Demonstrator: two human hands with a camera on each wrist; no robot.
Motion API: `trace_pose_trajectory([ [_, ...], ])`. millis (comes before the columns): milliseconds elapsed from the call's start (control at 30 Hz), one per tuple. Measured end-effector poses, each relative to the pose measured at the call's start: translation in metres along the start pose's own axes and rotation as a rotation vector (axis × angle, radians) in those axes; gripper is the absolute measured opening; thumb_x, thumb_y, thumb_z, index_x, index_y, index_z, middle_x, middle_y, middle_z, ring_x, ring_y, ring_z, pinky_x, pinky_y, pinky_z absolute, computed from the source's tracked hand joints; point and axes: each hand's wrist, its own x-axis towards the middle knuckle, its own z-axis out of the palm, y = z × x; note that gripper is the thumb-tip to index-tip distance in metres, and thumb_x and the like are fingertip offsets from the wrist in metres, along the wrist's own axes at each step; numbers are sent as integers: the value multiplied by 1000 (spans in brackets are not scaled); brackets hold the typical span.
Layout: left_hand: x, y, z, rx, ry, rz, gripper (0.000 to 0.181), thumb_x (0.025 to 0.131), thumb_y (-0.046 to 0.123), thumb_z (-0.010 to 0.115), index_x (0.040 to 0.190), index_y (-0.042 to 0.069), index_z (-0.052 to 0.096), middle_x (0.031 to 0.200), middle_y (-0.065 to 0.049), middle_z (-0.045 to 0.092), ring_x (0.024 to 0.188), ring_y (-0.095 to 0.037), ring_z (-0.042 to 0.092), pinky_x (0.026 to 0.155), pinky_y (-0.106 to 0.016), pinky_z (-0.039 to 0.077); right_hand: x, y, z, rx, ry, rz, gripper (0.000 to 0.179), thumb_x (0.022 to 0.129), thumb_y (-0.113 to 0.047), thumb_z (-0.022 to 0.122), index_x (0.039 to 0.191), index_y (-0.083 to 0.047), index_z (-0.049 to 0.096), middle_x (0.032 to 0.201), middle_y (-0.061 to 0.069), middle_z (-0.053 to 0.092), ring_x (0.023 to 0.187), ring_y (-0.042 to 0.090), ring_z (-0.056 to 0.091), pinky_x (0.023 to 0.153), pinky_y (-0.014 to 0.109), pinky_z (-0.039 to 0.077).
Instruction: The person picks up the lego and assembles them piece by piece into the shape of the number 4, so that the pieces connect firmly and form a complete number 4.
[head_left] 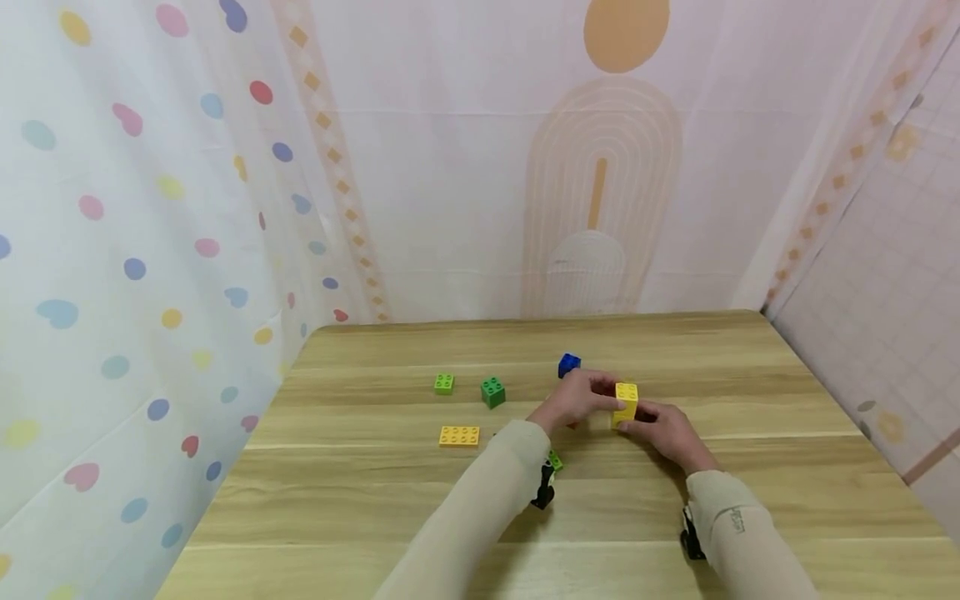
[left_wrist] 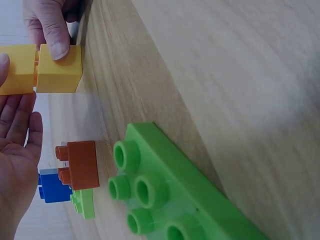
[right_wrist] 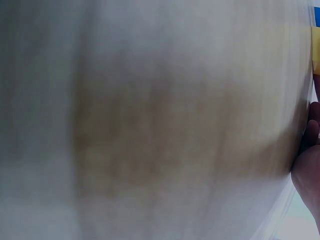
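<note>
Two yellow bricks stand one above the other on the right part of the table. My left hand (head_left: 576, 398) pinches the upper yellow brick (head_left: 627, 393), its thumb on the near side. Low on the other side, my right hand (head_left: 670, 433) grips the lower yellow brick (left_wrist: 60, 72), thumb pressed on its face. In the left wrist view a narrow gap with studs in it shows between the two bricks. The right wrist view holds mostly blurred tabletop, with part of the right hand and a yellow edge at its right border.
Behind the left hand is a blue brick (head_left: 569, 364); an orange-red brick (left_wrist: 84, 165) is partly hidden by that hand. A bright green brick (left_wrist: 165, 185) lies by the left wrist. Farther left are a dark green brick (head_left: 492, 392), a light green brick (head_left: 444, 383) and a yellow-orange brick (head_left: 459, 436).
</note>
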Motion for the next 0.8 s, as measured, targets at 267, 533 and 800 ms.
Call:
trace_pose_trajectory([
  [267, -1, -1, -4, 84, -38, 59, 29, 89, 21, 76, 118, 16, 72, 93, 11, 68, 84, -4, 60, 75, -22, 48, -2, -5, 1, 41, -14, 14, 55, 93, -32, 72, 137, -1, 58, 139, 21, 55, 129, 42, 46, 105, 58, 35],
  [533, 0, 7, -8, 201, -49, 92, 34, 89, 22, 77, 122, 13, 70, 96, 10, 67, 84, -5, 58, 74, -21, 48, 0, -6, 0, 28, -6, -15, 52, 93, -31, 72, 134, -2, 61, 135, 22, 57, 126, 42, 49, 103, 57, 38],
  [800, 0, 3, 2, 202, -36, 64, 34, 88, 23, 78, 120, 16, 71, 95, 12, 66, 83, -5, 57, 75, -21, 47, -5, -2, -3, 15, -26, -57, 53, 93, -32, 71, 135, -1, 59, 133, 22, 59, 124, 41, 52, 101, 56, 41],
])
